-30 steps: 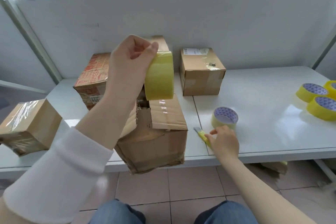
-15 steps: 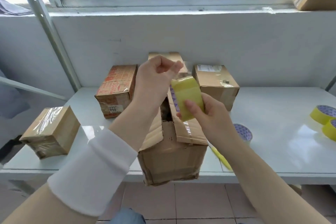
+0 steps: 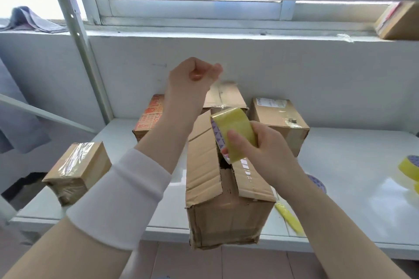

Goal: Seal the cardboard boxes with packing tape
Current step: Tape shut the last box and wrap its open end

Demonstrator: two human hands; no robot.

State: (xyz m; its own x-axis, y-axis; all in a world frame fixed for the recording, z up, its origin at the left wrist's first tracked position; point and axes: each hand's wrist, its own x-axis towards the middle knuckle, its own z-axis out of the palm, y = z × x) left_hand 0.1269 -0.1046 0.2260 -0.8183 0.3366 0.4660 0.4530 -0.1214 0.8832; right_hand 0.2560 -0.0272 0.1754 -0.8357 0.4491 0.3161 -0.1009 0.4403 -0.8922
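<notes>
A long cardboard box stands on the white table with its near end over the front edge; its top flaps are unsealed, with a gap between them. Above the gap, my right hand grips a yellow roll of packing tape. Up and to the left of the roll, my left hand is raised and pinches the free tape end, and a thin clear strip stretches from it down to the roll.
A red-printed box and a plain box stand behind, a taped small box sits at the left. A yellow knife lies by the front edge. Spare tape rolls lie right. A shelf post rises left.
My right hand left the knife on the table and took the roll from my left hand. My left hand then pulled the tape end upward. The view tilted up.
</notes>
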